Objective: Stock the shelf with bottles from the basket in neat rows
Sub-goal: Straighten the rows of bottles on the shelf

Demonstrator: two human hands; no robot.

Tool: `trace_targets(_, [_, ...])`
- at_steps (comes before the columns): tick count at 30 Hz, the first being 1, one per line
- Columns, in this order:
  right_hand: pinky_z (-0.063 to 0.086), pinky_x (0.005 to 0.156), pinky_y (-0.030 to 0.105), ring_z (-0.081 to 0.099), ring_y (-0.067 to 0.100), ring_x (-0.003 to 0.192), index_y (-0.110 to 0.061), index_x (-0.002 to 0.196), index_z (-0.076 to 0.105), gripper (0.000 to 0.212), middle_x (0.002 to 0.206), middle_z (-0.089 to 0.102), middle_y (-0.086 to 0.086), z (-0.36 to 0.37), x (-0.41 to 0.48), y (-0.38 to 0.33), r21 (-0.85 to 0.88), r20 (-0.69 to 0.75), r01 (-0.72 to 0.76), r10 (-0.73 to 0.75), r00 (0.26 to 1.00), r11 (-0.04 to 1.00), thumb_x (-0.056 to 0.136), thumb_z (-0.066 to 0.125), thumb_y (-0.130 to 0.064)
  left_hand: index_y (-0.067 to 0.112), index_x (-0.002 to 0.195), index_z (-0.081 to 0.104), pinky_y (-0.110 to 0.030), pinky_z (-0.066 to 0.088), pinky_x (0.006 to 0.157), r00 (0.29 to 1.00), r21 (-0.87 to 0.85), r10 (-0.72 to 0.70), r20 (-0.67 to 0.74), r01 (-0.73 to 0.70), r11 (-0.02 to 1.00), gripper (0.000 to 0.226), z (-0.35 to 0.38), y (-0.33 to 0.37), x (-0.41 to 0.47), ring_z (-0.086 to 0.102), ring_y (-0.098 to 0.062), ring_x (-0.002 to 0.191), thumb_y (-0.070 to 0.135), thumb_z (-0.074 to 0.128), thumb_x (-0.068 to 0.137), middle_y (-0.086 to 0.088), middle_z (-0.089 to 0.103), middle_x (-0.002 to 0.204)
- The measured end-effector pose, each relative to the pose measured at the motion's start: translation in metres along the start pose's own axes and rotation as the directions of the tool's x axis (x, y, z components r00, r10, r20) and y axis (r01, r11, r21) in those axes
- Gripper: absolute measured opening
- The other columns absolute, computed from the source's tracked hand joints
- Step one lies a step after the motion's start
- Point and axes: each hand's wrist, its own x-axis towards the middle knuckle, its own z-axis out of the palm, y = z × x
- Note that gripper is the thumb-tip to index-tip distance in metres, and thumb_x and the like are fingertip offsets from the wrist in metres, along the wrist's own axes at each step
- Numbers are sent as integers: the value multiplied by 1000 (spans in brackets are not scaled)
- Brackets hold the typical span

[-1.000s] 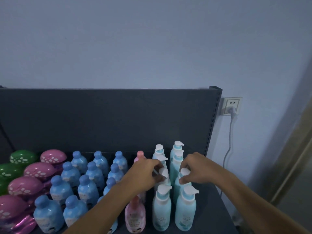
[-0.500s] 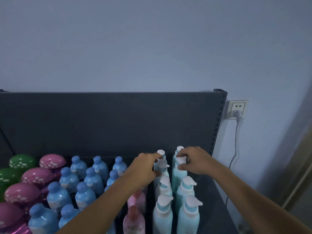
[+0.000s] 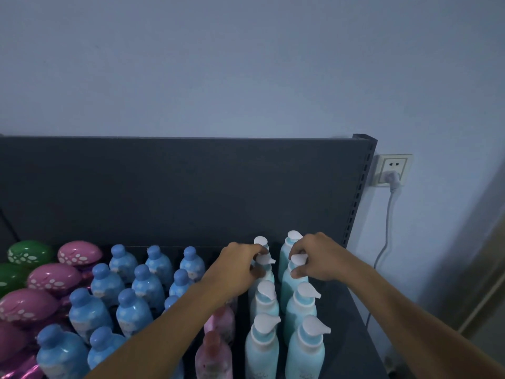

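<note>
Head view, what have you got?
— My left hand pinches the pump top of a pale bottle near the back of the shelf; my right hand grips the neighbouring teal bottle.
— And the rows?
— Both stand upright in two pump-bottle rows, right of the blue bottles.

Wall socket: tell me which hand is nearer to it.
Right. The right hand is at the pump bottles just left of and below the wall socket; the left hand sits farther left.
</note>
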Motion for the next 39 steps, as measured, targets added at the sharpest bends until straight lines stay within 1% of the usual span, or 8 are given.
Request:
trace_targets(3, [55, 85, 32, 66, 11, 96, -33, 111, 71, 49, 101, 66, -13, -10, 2, 2, 24, 32, -4, 3, 999, 1000, 70, 82, -57, 36, 126, 61, -20, 52, 78, 999, -22, -24, 47, 26, 999, 47, -3, -4, 2, 65, -2, 82, 23, 71, 83, 9, 70, 105])
trace_targets(5, [56, 84, 31, 67, 4, 90, -36, 105, 70, 47, 90, 71, -19, -19, 8, 3, 88, -66, -31, 37, 997, 996, 71, 74, -66, 36, 126, 61, -29, 57, 85, 999, -14, -34, 40, 35, 999, 47, -9, -8, 3, 68, -6, 90, 21, 68, 82, 11, 70, 108])
trace_targets(9, [56, 84, 33, 67, 8, 91, -33, 106, 68, 34, 95, 70, -17, -24, 26, 7, 96, -245, -92, 113, 963, 991, 80, 73, -55, 33, 109, 68, -28, 56, 84, 995, -8, -32, -92, 32, 999, 29, -25, -10, 13, 66, 0, 86, 19, 68, 83, 16, 72, 95])
trace_targets(13, [56, 86, 32, 67, 12, 94, -26, 119, 68, 45, 107, 71, -8, -14, 44, 11, 99, -160, -71, 86, 983, 993, 79, 79, -43, 32, 116, 68, -29, 56, 89, 989, -28, -69, -131, 66, 997, 35, -28, -7, 29, 67, -4, 95, 41, 74, 83, 12, 72, 103])
trace_targets(18, [55, 76, 28, 67, 15, 91, -25, 106, 75, 31, 102, 70, -6, -4, 54, 12, 127, -141, -54, 72, 987, 990, 77, 84, -29, 36, 109, 71, -32, 58, 82, 995, 10, -90, -51, 91, 996, 30, -18, -4, 41, 66, -11, 90, 43, 74, 80, 11, 72, 95])
trace_targets(22, [59, 73, 32, 68, 17, 85, -25, 102, 78, 30, 99, 71, -5, -3, 56, 11, 83, -111, -33, 42, 993, 996, 74, 85, -30, 34, 108, 73, -31, 57, 81, 994, 16, -90, -65, 92, 996, 27, -13, -3, 44, 67, -15, 90, 36, 74, 82, 8, 72, 95])
trace_targets(30, [49, 75, 25, 66, 16, 97, -24, 110, 76, 36, 108, 71, -6, 0, 52, 12, 53, -107, -27, 33, 994, 998, 75, 85, -30, 27, 105, 77, -26, 56, 82, 981, -26, -123, -152, 121, 992, 22, -8, 1, 49, 68, -14, 90, 28, 75, 83, 5, 74, 94])
trace_targets(39, [51, 74, 26, 67, 19, 98, -24, 105, 76, 33, 105, 73, -5, 3, 51, 8, 34, -138, -56, 60, 989, 998, 74, 86, -29, 29, 107, 76, -25, 56, 84, 972, -111, -184, -145, 168, 979, 25, -8, -2, 47, 67, -10, 89, 32, 78, 83, 9, 73, 95])
